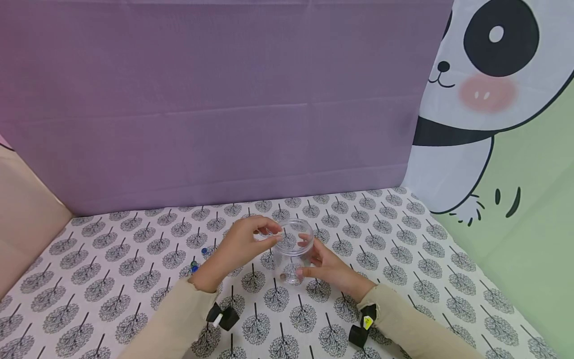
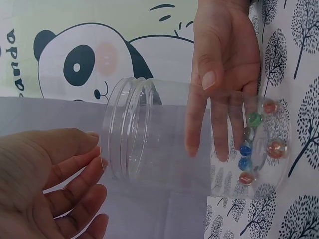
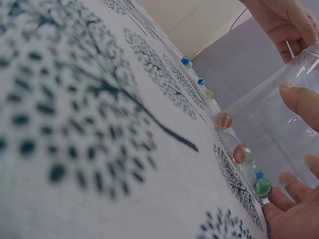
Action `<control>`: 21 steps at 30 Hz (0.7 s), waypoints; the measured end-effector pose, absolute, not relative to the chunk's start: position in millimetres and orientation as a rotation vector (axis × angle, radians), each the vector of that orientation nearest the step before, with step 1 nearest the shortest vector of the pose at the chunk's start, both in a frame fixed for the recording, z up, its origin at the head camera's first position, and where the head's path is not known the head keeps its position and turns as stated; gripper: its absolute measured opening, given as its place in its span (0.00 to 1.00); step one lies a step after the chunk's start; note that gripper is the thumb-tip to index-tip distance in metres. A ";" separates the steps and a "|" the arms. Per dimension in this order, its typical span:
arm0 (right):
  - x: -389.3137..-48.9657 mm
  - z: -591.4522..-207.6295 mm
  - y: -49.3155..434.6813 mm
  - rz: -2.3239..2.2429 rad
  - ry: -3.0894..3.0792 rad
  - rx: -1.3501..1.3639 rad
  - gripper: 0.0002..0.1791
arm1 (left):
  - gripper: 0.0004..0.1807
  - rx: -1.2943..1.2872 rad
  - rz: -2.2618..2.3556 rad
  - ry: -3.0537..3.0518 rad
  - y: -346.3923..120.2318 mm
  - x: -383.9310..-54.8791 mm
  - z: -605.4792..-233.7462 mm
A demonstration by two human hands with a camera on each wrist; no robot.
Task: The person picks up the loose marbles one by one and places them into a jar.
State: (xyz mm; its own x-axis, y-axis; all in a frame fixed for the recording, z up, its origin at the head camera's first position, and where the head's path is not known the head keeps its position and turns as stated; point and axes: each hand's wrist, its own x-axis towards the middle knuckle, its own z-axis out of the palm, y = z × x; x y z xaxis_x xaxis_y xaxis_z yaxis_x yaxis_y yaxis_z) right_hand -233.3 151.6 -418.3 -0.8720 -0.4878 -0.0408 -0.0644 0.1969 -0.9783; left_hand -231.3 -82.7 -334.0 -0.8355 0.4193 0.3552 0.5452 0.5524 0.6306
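Note:
A clear plastic jar with a ridged neck stands mouth-up in front of me, without a lid. Several glass marbles, among them a green marble and an orange marble, lie on its bottom. My right hand holds the jar's side, thumb on the near side and fingers around behind. My left hand is at the mouth from the left, thumb and forefinger tips close together right at the rim. I cannot tell whether something is between those left fingertips.
Left of the jar, close by my left wrist, a few loose marbles rest on the tree-patterned cloth: a blue marble, a green marble and another blue marble. A purple curtain hangs behind; a panda-printed wall stands at the right.

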 end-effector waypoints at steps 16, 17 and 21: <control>-233.3 -418.0 151.2 -1.697 2.189 -0.494 0.49 | 0.08 -0.716 -1.050 -2.613 -112.2 -226.2 -336.2; -233.2 -418.0 151.2 -1.695 2.190 -0.495 0.49 | 0.08 -0.703 -1.051 -2.626 -115.2 -225.9 -337.1; -233.0 -417.7 151.5 -1.693 2.190 -0.509 0.49 | 0.09 -0.649 -1.048 -2.660 -127.7 -225.0 -339.2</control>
